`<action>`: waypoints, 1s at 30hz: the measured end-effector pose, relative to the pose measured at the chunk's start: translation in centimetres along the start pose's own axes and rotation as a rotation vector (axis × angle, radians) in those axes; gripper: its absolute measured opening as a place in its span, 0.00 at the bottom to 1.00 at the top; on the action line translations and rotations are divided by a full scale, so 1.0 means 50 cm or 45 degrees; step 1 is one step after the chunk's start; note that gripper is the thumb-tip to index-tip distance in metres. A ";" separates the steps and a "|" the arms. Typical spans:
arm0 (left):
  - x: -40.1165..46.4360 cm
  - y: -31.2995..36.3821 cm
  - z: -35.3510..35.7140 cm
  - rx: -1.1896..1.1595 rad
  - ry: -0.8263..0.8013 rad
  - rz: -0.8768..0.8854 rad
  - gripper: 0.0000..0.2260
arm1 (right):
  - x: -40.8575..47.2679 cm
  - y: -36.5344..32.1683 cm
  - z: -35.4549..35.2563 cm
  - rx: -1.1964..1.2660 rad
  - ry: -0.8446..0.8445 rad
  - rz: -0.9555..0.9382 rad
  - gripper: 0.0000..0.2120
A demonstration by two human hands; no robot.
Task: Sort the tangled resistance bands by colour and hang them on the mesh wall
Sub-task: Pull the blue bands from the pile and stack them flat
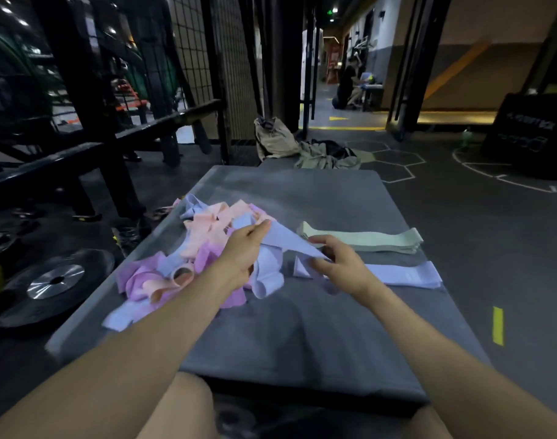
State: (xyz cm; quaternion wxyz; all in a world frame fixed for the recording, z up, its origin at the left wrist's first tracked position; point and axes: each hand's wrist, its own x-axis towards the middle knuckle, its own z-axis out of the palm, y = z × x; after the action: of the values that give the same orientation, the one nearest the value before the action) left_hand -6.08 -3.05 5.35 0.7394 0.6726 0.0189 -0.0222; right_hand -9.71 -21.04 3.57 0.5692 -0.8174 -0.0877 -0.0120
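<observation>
- Right now both hands work one lavender band (286,240) just above the grey mat (302,327), at the middle of the frame
- Left hand (244,251) pinches the band's upper end between thumb and fingertips, at the right edge of the tangled pile (188,258)
- Right hand (337,264) has its fingers curled on the band's lower end, close to the mat surface
- Between the two grips the band runs taut, its long axis slanting from upper left down to lower right
- Its tail still loops back into the pile of pink, peach and lavender bands, which lies left of both hands, so the left hand is the nearer one to the knot
- To the right, a sorted lavender band (407,275) lies flat just beside the right hand, with the pale green stack (366,240) above it
- Judging from this, freeing the band means pulling rightward, away from the pile
- Mesh wall (194,58) stands at the upper left, well apart
</observation>
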 end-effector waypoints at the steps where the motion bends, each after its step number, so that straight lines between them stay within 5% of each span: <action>1: 0.000 -0.015 0.001 0.057 -0.009 -0.012 0.10 | -0.005 0.010 -0.008 0.058 0.007 0.057 0.13; 5: -0.001 -0.069 0.004 0.271 -0.174 -0.117 0.35 | -0.011 0.055 -0.033 0.073 0.032 0.192 0.03; 11: 0.002 -0.133 0.004 0.676 -0.391 -0.015 0.14 | -0.007 0.108 -0.045 0.062 0.075 0.210 0.06; 15: 0.010 -0.161 -0.001 0.617 -0.360 0.066 0.03 | -0.006 0.135 -0.033 0.079 0.117 0.192 0.09; 21: 0.020 -0.173 -0.031 0.528 -0.340 0.097 0.12 | -0.003 0.133 -0.038 0.031 -0.056 0.193 0.06; 25: 0.021 -0.142 -0.038 0.203 -0.249 0.039 0.08 | 0.004 0.117 -0.043 -0.191 -0.117 0.182 0.09; 30: 0.017 -0.119 -0.054 0.095 -0.164 -0.019 0.06 | 0.009 0.115 -0.060 -0.357 0.016 0.201 0.09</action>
State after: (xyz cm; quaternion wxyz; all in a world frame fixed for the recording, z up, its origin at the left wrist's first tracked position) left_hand -5.59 -0.91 -0.86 0.7133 0.6968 -0.0247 -0.0715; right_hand -8.12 -25.73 -0.65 0.4491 -0.8932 -0.0172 0.0156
